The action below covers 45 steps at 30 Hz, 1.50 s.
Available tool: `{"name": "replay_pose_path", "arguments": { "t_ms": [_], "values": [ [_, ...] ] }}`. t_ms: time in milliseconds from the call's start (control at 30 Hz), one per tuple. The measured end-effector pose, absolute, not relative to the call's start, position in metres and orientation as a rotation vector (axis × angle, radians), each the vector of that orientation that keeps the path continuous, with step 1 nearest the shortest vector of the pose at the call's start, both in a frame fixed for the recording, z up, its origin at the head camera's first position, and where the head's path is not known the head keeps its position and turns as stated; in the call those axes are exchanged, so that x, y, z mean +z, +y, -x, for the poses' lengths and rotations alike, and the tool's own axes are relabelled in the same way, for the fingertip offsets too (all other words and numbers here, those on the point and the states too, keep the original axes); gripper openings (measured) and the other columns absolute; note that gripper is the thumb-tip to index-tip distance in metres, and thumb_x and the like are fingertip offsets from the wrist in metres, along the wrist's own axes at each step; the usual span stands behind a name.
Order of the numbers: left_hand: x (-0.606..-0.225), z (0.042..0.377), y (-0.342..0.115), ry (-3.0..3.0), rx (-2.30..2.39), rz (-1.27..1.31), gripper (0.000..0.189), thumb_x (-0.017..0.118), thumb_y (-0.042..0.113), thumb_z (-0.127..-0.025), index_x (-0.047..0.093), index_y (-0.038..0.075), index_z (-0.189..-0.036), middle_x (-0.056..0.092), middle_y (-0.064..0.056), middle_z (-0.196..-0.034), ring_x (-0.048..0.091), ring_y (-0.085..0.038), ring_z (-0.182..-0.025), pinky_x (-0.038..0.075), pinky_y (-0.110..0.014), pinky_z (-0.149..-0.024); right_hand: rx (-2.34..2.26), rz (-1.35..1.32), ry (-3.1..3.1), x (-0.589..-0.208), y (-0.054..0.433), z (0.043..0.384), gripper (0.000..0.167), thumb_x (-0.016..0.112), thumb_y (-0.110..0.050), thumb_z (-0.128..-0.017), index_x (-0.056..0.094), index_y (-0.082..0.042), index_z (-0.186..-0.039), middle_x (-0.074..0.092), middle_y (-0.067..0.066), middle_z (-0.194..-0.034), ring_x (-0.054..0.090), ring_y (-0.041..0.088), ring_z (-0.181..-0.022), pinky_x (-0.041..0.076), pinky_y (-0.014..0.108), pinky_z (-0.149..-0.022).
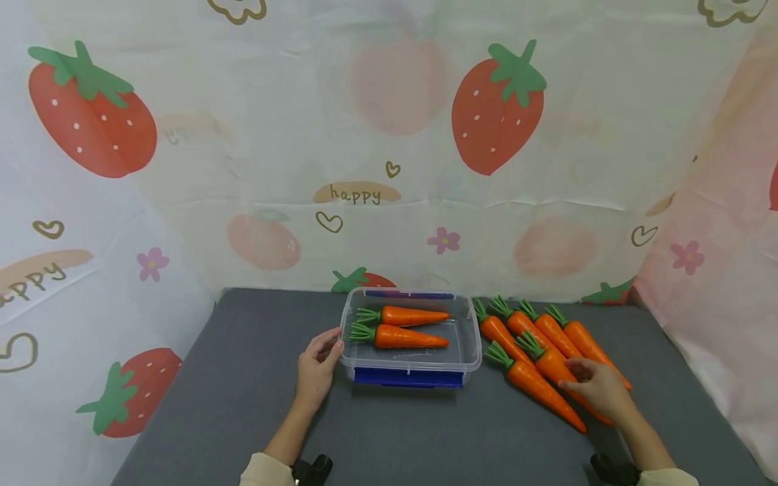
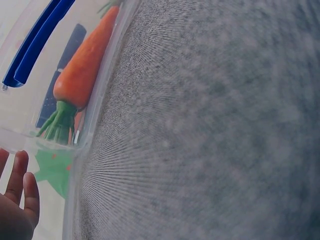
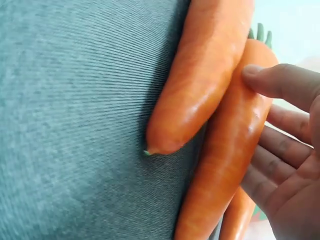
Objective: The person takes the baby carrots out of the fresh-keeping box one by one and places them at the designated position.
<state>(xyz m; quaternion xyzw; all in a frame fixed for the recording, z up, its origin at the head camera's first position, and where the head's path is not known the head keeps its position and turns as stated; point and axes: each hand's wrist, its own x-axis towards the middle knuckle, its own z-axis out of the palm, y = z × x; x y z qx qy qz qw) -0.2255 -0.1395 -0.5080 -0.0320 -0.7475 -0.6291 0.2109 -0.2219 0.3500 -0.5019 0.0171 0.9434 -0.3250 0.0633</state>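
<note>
A clear plastic food container [image 1: 408,365] with blue latches holds two orange toy carrots [image 1: 413,336] with green tops, lying side by side. At its left end, my left hand [image 1: 317,368] rests its fingertips by the rim; the left wrist view shows those fingers [image 2: 31,197] fairly straight beside the clear wall. To the right of the container, my right hand [image 1: 598,388] pinches a carrot [image 1: 552,364] that lies over the others. In the right wrist view the thumb [image 3: 265,80] presses on this carrot [image 3: 232,135], the other fingers lying along its far side, partly hidden.
Several more carrots [image 1: 541,391] lie slanted in a group right of the container, one close in front of the gripped carrot. A dark grey cloth [image 1: 243,391] covers the table. A strawberry-print curtain [image 1: 413,135] hangs behind and along both sides.
</note>
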Motion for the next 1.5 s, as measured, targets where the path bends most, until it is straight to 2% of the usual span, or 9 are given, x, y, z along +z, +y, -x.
{"name": "replay_pose_path", "arguments": {
  "t_ms": [267, 400, 500, 733, 967, 1233, 1500],
  "values": [
    [-0.509, 0.225, -0.140, -2.067, -1.770, 0.089, 0.028, 0.064, 0.000, -0.090, 0.066, -0.009, -0.117, 0.065, -0.026, -0.119, 0.063, -0.007, -0.093, 0.049, -0.009, -0.074, -0.973, -0.042, 2.812, -0.501, 0.350, 0.223, 0.071, 0.073, -0.043, -0.085, 0.055, 0.009, -0.129, 0.059, 0.031, -0.126, 0.059, 0.043, -0.111, 0.052, 0.049, -0.087],
    [-0.509, 0.225, -0.140, -2.066, -1.776, 0.085, 0.028, 0.064, 0.000, -0.090, 0.066, -0.009, -0.117, 0.065, -0.026, -0.119, 0.063, -0.007, -0.094, 0.048, -0.009, -0.074, -0.984, -0.029, 2.836, -0.497, 0.348, 0.222, 0.067, 0.072, -0.040, -0.086, 0.055, 0.009, -0.129, 0.060, 0.031, -0.126, 0.059, 0.043, -0.112, 0.051, 0.050, -0.088],
    [-0.509, 0.225, -0.140, -2.068, -1.775, 0.081, 0.028, 0.064, 0.000, -0.090, 0.066, -0.009, -0.117, 0.065, -0.026, -0.119, 0.063, -0.006, -0.093, 0.048, -0.009, -0.074, -0.980, 0.002, 2.874, -0.492, 0.346, 0.221, 0.063, 0.072, -0.036, -0.087, 0.055, 0.009, -0.128, 0.061, 0.031, -0.123, 0.060, 0.043, -0.109, 0.051, 0.051, -0.086],
    [-0.509, 0.226, -0.141, -2.072, -1.762, 0.080, 0.028, 0.064, 0.001, -0.090, 0.067, -0.008, -0.116, 0.065, -0.025, -0.118, 0.064, -0.009, -0.094, 0.049, -0.009, -0.074, -0.974, 0.019, 2.913, -0.477, 0.337, 0.222, 0.063, 0.069, -0.040, -0.089, 0.054, 0.004, -0.132, 0.063, 0.026, -0.119, 0.059, 0.039, -0.107, 0.052, 0.046, -0.079],
    [-0.508, 0.226, -0.141, -2.069, -1.750, 0.088, 0.027, 0.065, 0.001, -0.090, 0.067, -0.009, -0.115, 0.065, -0.026, -0.118, 0.064, -0.009, -0.093, 0.049, -0.010, -0.074, -1.032, 0.111, 2.975, -0.459, 0.321, 0.224, 0.056, 0.069, -0.033, -0.090, 0.056, 0.003, -0.131, 0.064, 0.026, -0.118, 0.061, 0.038, -0.105, 0.054, 0.044, -0.077],
    [-0.507, 0.226, -0.140, -2.083, -1.753, 0.083, 0.028, 0.065, 0.000, -0.090, 0.067, -0.009, -0.116, 0.065, -0.025, -0.119, 0.064, -0.011, -0.095, 0.049, -0.010, -0.074, -1.126, 0.244, 2.985, -0.440, 0.297, 0.227, 0.055, 0.067, -0.035, -0.092, 0.056, 0.002, -0.132, 0.060, 0.025, -0.127, 0.059, 0.039, -0.110, 0.053, 0.048, -0.085],
    [-0.506, 0.225, -0.140, -2.086, -1.749, 0.070, 0.027, 0.065, 0.000, -0.090, 0.067, -0.008, -0.115, 0.066, -0.025, -0.118, 0.064, -0.011, -0.094, 0.048, -0.010, -0.074, -1.182, 0.337, 2.979, -0.436, 0.272, 0.238, 0.050, 0.069, -0.031, -0.091, 0.058, 0.000, -0.129, 0.062, 0.023, -0.126, 0.060, 0.038, -0.110, 0.053, 0.048, -0.088]
  ]
}}
